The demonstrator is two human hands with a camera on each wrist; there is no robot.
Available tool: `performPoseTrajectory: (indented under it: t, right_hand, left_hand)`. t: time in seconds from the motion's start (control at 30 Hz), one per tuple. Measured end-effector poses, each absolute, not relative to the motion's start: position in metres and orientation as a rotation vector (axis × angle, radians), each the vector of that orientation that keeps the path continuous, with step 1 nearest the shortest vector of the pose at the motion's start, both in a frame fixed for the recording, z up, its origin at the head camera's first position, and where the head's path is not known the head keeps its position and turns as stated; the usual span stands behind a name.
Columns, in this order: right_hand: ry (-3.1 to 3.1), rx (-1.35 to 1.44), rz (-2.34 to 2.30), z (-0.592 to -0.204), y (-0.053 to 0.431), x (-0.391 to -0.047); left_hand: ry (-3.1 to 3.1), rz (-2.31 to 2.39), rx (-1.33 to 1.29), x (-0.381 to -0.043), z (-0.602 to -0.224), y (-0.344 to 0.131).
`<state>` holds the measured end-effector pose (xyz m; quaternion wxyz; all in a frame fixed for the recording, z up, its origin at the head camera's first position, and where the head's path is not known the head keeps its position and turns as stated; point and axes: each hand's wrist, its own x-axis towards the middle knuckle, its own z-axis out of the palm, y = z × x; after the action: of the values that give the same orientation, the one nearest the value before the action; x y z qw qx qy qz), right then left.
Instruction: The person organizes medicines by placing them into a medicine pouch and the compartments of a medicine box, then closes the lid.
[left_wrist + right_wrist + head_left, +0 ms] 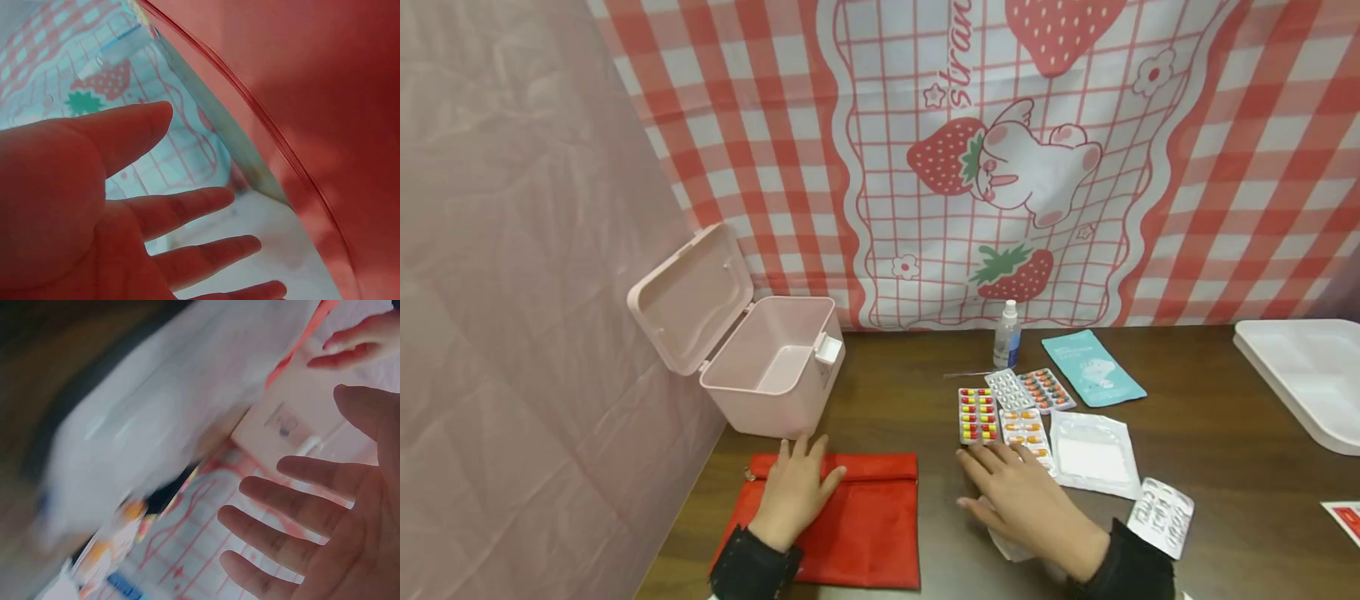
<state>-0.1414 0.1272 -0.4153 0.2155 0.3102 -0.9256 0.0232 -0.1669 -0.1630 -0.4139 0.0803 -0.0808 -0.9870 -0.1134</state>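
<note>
My left hand point(792, 493) hovers, fingers straight, over a flat red zip pouch point(876, 533) lying before the pink box. The left wrist view shows this palm point(50, 206) holding nothing, with the pouch's zip edge point(275, 140) beyond the fingertips. To the right, my right hand point(1033, 504) has its fingers spread above a whitish packet point(1011, 546), mostly hidden under it. That packet point(162, 406) looks blurred in the right wrist view, apart from the fingers. Just past the fingertips lie a red-and-yellow capsule blister pack point(977, 415) and an orange capsule blister pack point(1024, 429).
A pink box point(805, 417) stands behind the pouch with its lid point(692, 300) raised. Further right are a spray bottle point(1006, 337), a teal packet point(1093, 368), a white square dressing packet point(1093, 454), a silver blister pack point(1161, 517) and a white tray point(1273, 375).
</note>
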Motion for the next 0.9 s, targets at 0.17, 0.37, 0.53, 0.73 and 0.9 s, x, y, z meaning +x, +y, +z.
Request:
performPoseTrajectory:
  t: [0.17, 0.37, 0.53, 0.73, 0.9]
  right_hand:
    - [-2.561, 0.936, 0.056, -0.419, 0.105, -0.141]
    - [-2.56, 0.973, 0.006, -0.425, 0.082, -0.136]
    - [-2.593, 0.986, -0.033, -0.427, 0.067, -0.131]
    - [-2.622, 0.986, -0.075, -0.43, 0.057, -0.128]
    - [-2.631, 0.95, -0.099, -0.431, 0.054, -0.127]
  left_hand:
    - [-2.96, -0.314, -0.192, -0.167, -0.412, -0.18]
    - [-2.999, -0.269, -0.137, -0.167, -0.415, -0.199]
    - [-3.071, -0.26, -0.09, -0.171, -0.42, -0.213]
    - [-3.111, -0.275, -0.091, -0.175, -0.424, -0.222]
    - [-3.064, -0.363, -0.16, -0.178, -0.424, -0.223]
